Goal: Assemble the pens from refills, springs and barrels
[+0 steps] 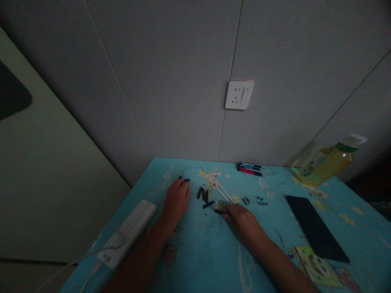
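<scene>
My left hand [177,197] rests at the back left of the table with its fingers bent and closed around small black pieces [187,180] at the fingertips. In my right hand [240,216] is a short dark tube-shaped piece [219,211], pinched low over the cloth and pointing left. Between the hands lie several short black tube pieces [205,195], with another black piece [208,204] lying slantwise nearer my right hand. Thin white sticks [224,193] run from a pale pile of small parts [213,179] toward my right fingers.
Assembled pens [249,169] lie by the wall. Small dark parts [261,200] sit in rows beyond my right hand. A white power strip [128,232] with cables is at left. A black flat slab [316,228] and a yellow liquid bottle [328,162] are at right.
</scene>
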`<action>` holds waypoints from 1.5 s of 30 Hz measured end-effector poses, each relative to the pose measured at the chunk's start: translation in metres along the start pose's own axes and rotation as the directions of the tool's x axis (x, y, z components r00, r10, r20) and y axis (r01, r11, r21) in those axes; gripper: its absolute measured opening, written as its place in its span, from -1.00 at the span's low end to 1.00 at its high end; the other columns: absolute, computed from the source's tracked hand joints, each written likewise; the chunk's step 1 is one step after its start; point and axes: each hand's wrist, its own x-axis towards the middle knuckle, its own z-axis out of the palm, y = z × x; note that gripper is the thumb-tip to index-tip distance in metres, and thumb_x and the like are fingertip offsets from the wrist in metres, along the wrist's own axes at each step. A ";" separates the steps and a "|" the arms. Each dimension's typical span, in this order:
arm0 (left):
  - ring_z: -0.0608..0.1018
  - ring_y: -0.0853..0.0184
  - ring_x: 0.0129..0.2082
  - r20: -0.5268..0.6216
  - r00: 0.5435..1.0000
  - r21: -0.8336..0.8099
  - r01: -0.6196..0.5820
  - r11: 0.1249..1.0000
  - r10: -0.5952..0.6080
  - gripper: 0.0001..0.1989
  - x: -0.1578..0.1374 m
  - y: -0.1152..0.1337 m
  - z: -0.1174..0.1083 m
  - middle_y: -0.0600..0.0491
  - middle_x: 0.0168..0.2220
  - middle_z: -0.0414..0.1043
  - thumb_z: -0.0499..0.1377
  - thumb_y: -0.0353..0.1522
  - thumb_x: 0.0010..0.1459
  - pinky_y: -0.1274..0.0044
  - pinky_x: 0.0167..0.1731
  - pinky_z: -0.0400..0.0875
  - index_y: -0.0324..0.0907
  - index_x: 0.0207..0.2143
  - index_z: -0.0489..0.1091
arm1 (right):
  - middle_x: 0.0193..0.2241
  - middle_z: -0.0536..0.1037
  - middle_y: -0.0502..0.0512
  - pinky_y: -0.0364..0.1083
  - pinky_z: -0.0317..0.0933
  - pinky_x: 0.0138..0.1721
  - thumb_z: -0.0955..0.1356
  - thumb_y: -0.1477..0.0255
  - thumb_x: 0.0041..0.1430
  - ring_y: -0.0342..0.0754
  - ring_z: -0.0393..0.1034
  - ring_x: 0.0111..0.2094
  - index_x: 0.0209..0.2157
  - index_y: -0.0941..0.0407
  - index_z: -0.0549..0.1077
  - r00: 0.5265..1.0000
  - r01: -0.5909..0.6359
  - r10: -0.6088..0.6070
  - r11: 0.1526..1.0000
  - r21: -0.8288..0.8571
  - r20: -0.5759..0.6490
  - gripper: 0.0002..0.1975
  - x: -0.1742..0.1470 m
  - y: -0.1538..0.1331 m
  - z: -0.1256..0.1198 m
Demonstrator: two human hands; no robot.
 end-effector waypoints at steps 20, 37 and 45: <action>0.46 0.12 -0.13 0.125 0.987 0.374 0.050 0.926 -0.104 -0.73 -0.004 -0.004 0.009 -0.13 -0.18 0.47 0.00 -0.34 0.28 0.36 -0.15 0.28 -0.21 -0.24 0.49 | -0.20 0.56 0.16 -0.07 0.17 -0.05 0.29 0.35 0.27 0.03 0.39 -0.12 -0.10 0.13 0.51 0.983 -0.094 0.079 0.992 -0.085 -0.167 -0.74 0.063 0.012 -0.009; 0.48 0.34 -0.39 0.178 0.965 -0.822 0.254 0.509 -0.193 -0.53 -0.010 0.031 0.019 0.03 -0.29 0.45 0.10 -0.20 0.26 0.52 -0.38 0.36 -0.10 0.19 0.25 | -0.37 0.59 0.10 -0.16 0.21 -0.33 0.27 0.33 0.25 -0.07 0.45 -0.37 -0.30 0.15 0.51 0.952 -0.156 0.179 0.982 0.109 -0.249 -0.77 0.088 0.014 -0.007; 0.46 0.42 -0.47 0.374 0.917 -0.927 0.372 -0.047 -0.136 -0.41 -0.026 0.071 0.014 0.08 -0.36 0.41 0.18 -0.24 0.22 0.58 -0.46 0.32 -0.07 0.25 0.07 | -0.41 0.55 0.04 -0.12 0.28 -0.32 0.29 0.37 0.27 -0.08 0.42 -0.40 -0.28 0.10 0.49 0.965 0.048 0.047 0.936 0.349 -0.259 -0.84 0.005 -0.014 -0.001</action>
